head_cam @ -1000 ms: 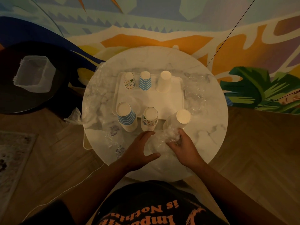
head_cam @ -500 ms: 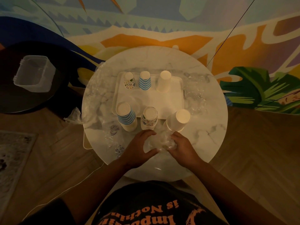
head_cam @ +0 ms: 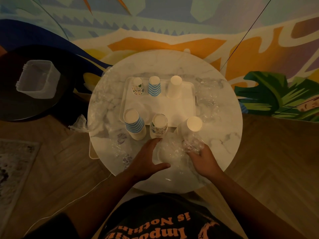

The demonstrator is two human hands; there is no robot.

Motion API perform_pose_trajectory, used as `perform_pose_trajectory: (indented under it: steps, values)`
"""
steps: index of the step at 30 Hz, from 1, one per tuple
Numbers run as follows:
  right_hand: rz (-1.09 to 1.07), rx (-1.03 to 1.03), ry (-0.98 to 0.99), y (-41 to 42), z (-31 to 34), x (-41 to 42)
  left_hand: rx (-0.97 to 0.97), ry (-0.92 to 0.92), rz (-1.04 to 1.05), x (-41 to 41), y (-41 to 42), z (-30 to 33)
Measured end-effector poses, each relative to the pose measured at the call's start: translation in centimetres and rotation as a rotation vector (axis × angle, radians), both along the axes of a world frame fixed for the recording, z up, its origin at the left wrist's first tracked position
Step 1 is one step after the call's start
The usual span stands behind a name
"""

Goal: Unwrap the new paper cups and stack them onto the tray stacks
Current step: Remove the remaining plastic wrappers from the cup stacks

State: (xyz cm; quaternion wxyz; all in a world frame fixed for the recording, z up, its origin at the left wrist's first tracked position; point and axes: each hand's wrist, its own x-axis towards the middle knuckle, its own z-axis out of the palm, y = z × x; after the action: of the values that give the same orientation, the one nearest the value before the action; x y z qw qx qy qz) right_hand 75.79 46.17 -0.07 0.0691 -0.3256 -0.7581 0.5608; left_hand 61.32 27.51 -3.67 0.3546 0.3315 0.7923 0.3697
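A round marble table (head_cam: pixel 224 128) stands on a wooden floor in front of a brightly painted wall. Nearest the person, the left hand (head_cam: pixel 146 159) lies spread over clear plastic wrap (head_cam: pixel 170 152), fingers (head_cam: pixel 155 141) straight and thumb stretched out to the right. The right hand (head_cam: pixel 204 160) pinches a crumpled wad of that wrap between curled fingers. Just beyond the fingertips stand 3 upside-down cup stacks: a blue-striped stack (head_cam: pixel 134 124) to the left, a patterned stack (head_cam: pixel 158 125) ahead of the left fingers, and a plain white stack (head_cam: pixel 191 126) touching the wad. Farther off, the white tray (head_cam: pixel 181 107) carries 3 shorter stacks along its far edge: patterned (head_cam: pixel 137 86), blue-striped (head_cam: pixel 154 87), white (head_cam: pixel 174 87). More loose wrap (head_cam: pixel 207 97) lies right of the tray.
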Motion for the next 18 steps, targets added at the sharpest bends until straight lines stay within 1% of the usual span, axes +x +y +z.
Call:
perform_pose_trajectory:
  steps: [4, 7, 9, 12, 16, 18]
  values:
    - [-0.005, -0.027, -0.021, 0.3, 1.8, 0.7, -0.003, -0.006, -0.048, -0.1, 0.0, 2.2]
    - [0.000, -0.003, 0.045, 0.1, 4.1, 1.1, -0.083, -0.011, -0.094, -0.4, -0.5, 6.4]
    - [0.048, 0.006, 0.061, 0.0, 5.9, 1.3, -0.155, 0.023, -0.131, -0.7, -1.1, 9.6]
    - [0.121, 0.022, 0.088, -0.2, 8.2, 1.0, -0.232, 0.109, -0.121, -1.5, -1.9, 13.7]
    - [0.201, 0.081, 0.148, -0.9, 10.6, -0.4, -0.173, 0.199, -0.145, -2.0, -0.8, 16.7]
    - [0.182, 0.035, 0.161, -1.3, 11.5, -1.2, -0.113, 0.210, -0.172, -1.8, 0.3, 17.2]
